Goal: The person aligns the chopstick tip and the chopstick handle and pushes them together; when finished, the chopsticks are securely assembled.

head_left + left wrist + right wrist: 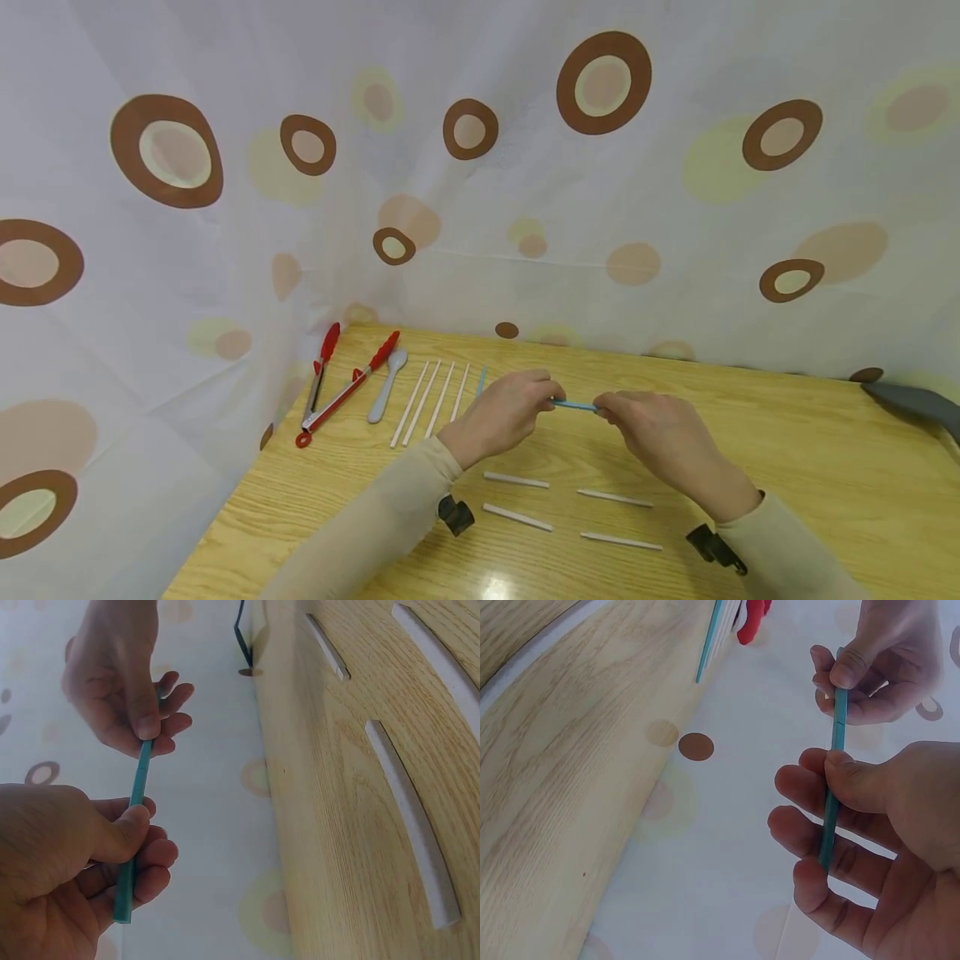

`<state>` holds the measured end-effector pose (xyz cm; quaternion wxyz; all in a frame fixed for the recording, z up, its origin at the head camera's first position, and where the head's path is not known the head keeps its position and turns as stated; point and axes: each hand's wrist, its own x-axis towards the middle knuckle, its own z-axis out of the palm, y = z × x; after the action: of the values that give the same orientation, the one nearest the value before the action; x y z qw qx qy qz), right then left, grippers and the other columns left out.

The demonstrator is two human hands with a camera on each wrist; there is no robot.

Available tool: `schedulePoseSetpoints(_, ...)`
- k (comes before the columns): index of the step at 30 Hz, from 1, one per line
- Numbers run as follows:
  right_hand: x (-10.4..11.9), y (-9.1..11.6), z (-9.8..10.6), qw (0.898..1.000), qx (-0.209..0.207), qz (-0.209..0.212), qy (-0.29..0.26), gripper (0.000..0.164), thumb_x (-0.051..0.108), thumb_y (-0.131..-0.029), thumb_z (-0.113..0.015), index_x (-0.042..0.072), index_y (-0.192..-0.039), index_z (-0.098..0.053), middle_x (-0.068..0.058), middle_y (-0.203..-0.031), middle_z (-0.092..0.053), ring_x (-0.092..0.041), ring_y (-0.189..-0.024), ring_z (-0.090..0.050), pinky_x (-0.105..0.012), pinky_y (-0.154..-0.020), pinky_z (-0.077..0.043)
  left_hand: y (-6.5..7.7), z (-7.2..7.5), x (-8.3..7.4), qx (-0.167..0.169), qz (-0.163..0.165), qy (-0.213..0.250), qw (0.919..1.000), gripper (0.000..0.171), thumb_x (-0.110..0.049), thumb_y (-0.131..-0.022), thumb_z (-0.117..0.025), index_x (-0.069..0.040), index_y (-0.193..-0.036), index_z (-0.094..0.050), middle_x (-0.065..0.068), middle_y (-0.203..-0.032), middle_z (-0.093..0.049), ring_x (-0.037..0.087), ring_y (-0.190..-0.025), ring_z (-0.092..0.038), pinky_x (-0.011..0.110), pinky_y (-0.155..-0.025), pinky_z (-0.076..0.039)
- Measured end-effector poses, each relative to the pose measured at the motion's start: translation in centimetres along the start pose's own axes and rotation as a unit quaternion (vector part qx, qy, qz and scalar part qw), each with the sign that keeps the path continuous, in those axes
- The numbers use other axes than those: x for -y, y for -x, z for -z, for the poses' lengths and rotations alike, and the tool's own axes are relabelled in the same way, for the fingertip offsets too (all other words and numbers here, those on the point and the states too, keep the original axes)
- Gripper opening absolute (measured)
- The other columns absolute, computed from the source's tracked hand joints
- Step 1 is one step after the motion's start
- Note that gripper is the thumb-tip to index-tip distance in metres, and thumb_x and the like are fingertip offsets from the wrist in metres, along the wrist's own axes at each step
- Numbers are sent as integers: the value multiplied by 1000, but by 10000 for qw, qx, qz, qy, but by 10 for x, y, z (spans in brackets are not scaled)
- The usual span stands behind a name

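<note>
A wooden tabletop (pixel 787 467), left to right: red-tipped tongs (pixel 335 403), splayed wide; a pale spoon (pixel 386 390); four long white sticks (pixel 422 402), side by side; and a loose blue stick (pixel 482 381), partly hidden behind the left hand (pixel 498 421). Four short white sticks (pixel 516 480) lie in two pairs, nearer the person. The left hand pinches one end of a held blue stick (pixel 575 405), raised above the tabletop (a thin dark line crosses it between the hands). The right hand (pixel 663 437) pinches the other end. A gray object (pixel 918 406) shows at far right.
</note>
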<state>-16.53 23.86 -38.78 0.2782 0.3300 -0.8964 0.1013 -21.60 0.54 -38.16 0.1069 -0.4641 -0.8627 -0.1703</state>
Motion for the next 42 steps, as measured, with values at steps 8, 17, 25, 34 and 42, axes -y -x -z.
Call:
schedulePoseSetpoints(8, 1, -1, 2, 9999, 76, -98, 51, 20, 3, -80, -80, 13, -95, -71, 4, -76, -68, -1, -45, -39, -19, -40, -33, 0, 0, -1, -84, -72, 71, 9999, 17, 1, -93, -67, -7, -108, -71, 1, -98, -64, 10, -89, -64, 12, -77, -47)
schedulePoseSetpoints(17, 3, -1, -1, 9998, 31, -111, 191, 21, 1, -78, -81, 13, -94, -74, 1, -83, -73, -5, -45, -49, -19, -40, -36, 2, -3, -3, -134, -113, -31, 9998, 21, 5, -90, -68, -5, -108, -72, 2, -100, -65, 12, -91, -65, 12, -80, -47)
schedulePoseSetpoints(25, 4, 2, -4, 9998, -72, -89, 166, 23, 1, -78, -81, 12, -97, -76, -1, -86, -73, -11, -52, -60, -21, -42, -42, 3, -4, -5, -176, -156, -132, 9996, 21, 7, -90, -68, -4, -108, -71, 3, -99, -64, 13, -90, -65, 11, -80, -46)
schedulePoseSetpoints(34, 3, 4, -4, 9996, -28, -159, 228, 19, 5, -78, -82, 14, -93, -76, 3, -81, -71, -9, -51, -57, -20, -41, -40, -1, -2, -7, 354, 184, -106, 9991, 14, -3, -93, -69, -9, -105, -72, -1, -98, -67, 8, -86, -64, 13, -74, -48)
schedulePoseSetpoints(42, 3, 4, -1, 9991, 202, -109, 363, 22, 8, -76, -84, 20, -92, -75, 7, -80, -70, -10, -52, -54, -23, -45, -43, -9, -1, -21, 637, 242, -524, 9963, 11, -23, -95, -69, -14, -98, -74, -6, -89, -62, 2, -73, -56, 10, -62, -43)
